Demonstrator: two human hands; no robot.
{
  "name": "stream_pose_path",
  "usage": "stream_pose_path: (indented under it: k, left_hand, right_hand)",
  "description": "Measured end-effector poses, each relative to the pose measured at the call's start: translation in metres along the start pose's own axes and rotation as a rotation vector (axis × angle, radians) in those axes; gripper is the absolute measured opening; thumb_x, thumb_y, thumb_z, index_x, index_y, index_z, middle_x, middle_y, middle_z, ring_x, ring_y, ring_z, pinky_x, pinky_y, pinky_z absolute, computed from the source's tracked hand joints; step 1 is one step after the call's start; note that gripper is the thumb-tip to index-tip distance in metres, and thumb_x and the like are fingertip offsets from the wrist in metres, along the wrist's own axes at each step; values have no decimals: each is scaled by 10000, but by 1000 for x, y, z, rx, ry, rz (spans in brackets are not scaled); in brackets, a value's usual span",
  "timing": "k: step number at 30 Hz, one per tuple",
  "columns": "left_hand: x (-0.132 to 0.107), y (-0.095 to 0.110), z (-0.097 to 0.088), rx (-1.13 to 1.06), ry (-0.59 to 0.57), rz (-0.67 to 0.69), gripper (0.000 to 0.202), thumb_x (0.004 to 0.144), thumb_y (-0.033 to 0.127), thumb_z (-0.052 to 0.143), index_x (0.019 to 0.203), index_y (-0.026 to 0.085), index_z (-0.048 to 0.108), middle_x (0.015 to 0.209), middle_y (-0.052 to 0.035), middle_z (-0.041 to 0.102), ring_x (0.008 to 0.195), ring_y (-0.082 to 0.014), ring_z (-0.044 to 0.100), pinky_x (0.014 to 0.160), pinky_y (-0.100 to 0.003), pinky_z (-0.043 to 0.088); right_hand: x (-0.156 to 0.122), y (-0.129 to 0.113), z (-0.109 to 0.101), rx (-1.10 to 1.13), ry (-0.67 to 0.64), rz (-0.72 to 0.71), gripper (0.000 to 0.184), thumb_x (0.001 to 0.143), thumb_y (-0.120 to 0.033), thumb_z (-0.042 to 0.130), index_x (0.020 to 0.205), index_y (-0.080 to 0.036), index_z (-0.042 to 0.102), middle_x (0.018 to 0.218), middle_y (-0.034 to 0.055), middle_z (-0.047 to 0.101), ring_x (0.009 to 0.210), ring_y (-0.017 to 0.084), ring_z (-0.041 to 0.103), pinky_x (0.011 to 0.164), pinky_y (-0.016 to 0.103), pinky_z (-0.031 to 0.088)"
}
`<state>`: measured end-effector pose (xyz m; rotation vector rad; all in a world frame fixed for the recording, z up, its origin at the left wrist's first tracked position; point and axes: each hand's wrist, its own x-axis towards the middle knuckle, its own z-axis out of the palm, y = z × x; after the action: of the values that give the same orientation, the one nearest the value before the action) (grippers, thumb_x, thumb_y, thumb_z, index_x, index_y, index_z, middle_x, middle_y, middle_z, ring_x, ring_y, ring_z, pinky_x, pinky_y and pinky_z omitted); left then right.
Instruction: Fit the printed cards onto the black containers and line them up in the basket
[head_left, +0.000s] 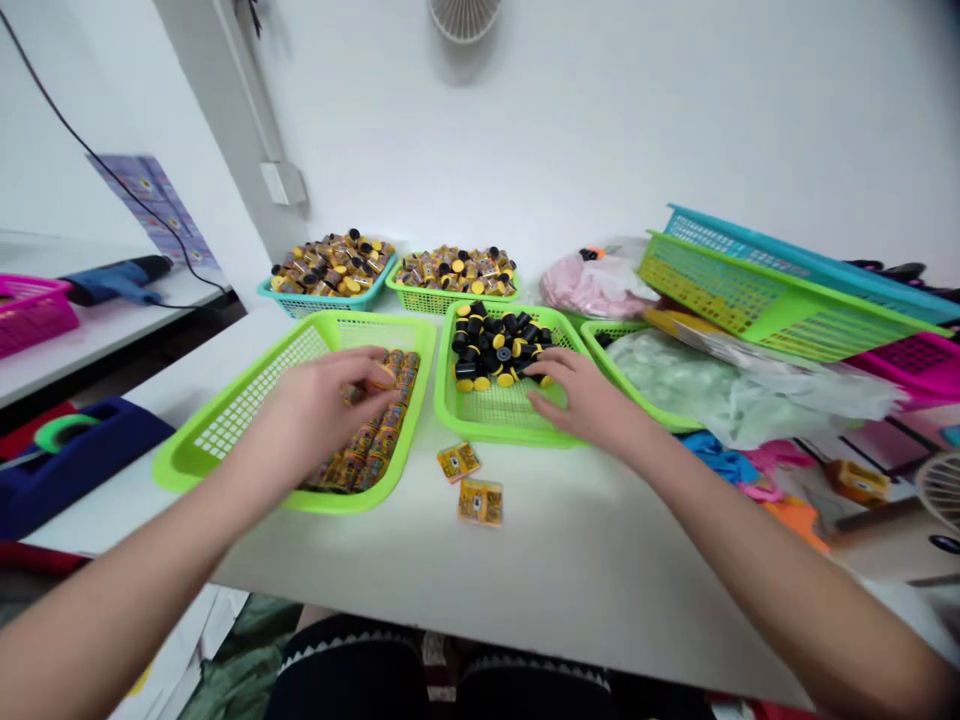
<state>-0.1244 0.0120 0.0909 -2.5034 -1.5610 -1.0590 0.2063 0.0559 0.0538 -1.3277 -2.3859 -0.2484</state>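
Observation:
My left hand is over the right part of a long green basket, its fingers closed in a pinch on a small printed cylinder with a yellow-orange end, partly hidden by the fingers. Below it, similar printed cylinders lie in tight rows. At the right side of a second green basket, my right hand is open, thumb and fingers apart, fingertips close to a heap of black cylindrical pieces with yellow ends. Whether the fingertips touch a piece is unclear. Two flat yellow printed packets lie on the table before the baskets.
Behind stand a blue basket and a green basket, both heaped with finished-looking cylinders. To the right are stacked baskets and plastic bags. A blue tape dispenser sits at the left.

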Motion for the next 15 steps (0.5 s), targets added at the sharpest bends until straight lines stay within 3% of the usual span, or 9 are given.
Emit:
stream_pose_path:
  k: [2, 4, 6, 9, 12, 15]
  left_hand:
    - [26, -36, -4, 88, -63, -118, 116, 792, 319, 722, 817, 214, 762, 1118, -46, 742, 1017, -242, 698, 899, -307, 532]
    - [53, -68, 0, 168, -152, -251, 176, 782, 334, 725, 871, 192, 778, 1077, -60, 749, 922, -225, 705, 847, -289, 528]
    - [77, -94, 9, 224, -256, -355, 211, 800, 318, 713, 923, 156, 773, 910, -62, 764, 843, -211, 704, 810, -281, 520]
    - [100, -121, 24, 267, -326, -434, 161, 795, 240, 732, 902, 121, 751, 786, -51, 741, 822, -202, 694, 811, -291, 518]
    - [108, -131, 37, 291, -348, -490, 203, 856, 282, 711, 971, 115, 696, 936, -58, 721, 901, -196, 677, 854, -361, 536]
    - [109, -127, 48, 276, -354, -508, 283, 932, 375, 628, 1057, 123, 654, 1047, -64, 682, 935, -199, 665, 842, -400, 559]
  right_hand:
    - [31, 29, 18, -191, -320, 2, 440, 887, -236, 591, 1320, -156, 576, 1400, 169, 534, 1275, 315, 507, 1020, 444, 461]
    - [54, 47, 38, -234, -453, -42, 413, 801, -120, 634, 1209, -182, 658, 1314, 140, 607, 1187, 298, 566, 915, 388, 504]
    - [65, 51, 54, -270, -486, -63, 344, 793, -50, 580, 1090, -172, 703, 1207, 144, 657, 1109, 294, 599, 817, 363, 508]
    - [66, 45, 65, -348, -466, -62, 372, 840, -28, 478, 1135, -139, 677, 1153, 185, 666, 1094, 303, 606, 815, 382, 471]
    - [61, 39, 65, -398, -470, -49, 331, 820, -58, 522, 1103, -109, 684, 1080, 210, 692, 1071, 314, 623, 856, 411, 443]
    - [59, 37, 57, -385, -496, -37, 257, 735, -89, 622, 971, -121, 719, 999, 192, 718, 1027, 328, 648, 820, 399, 460]
